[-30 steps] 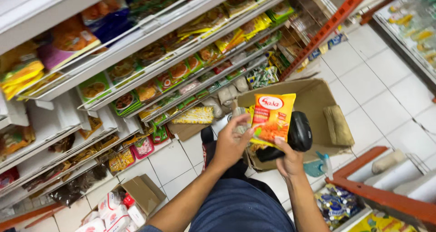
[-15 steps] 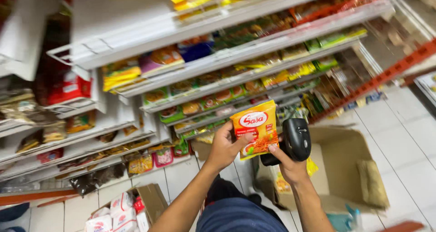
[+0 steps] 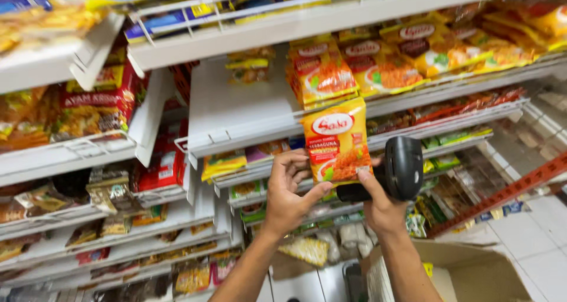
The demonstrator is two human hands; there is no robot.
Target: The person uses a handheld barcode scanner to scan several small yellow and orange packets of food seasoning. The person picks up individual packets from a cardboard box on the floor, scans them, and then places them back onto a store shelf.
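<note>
Both hands pinch one yellow-orange plastic seasoning packet (image 3: 336, 141), upright: left hand (image 3: 289, 198) at its lower-left edge, right hand (image 3: 384, 204) apparently also gripping a black handheld scanner (image 3: 401, 167).

Both hands (image 3: 289, 198) raised, fingers closed

A yellow-orange flat packet (image 3: 336, 143) is standing upright in the air in front of the white shelves, its printed face turned toward the camera. It is showing a red oval mark near the top and a picture of golden fried pieces in the lower half; its top edge is slightly crinkled. Just to its right, touching its lower right corner, a black handheld scanner (image 3: 397, 171) is lying roughly level, its rounded head pointing right and its grip running behind the packet's lower edge.
</note>
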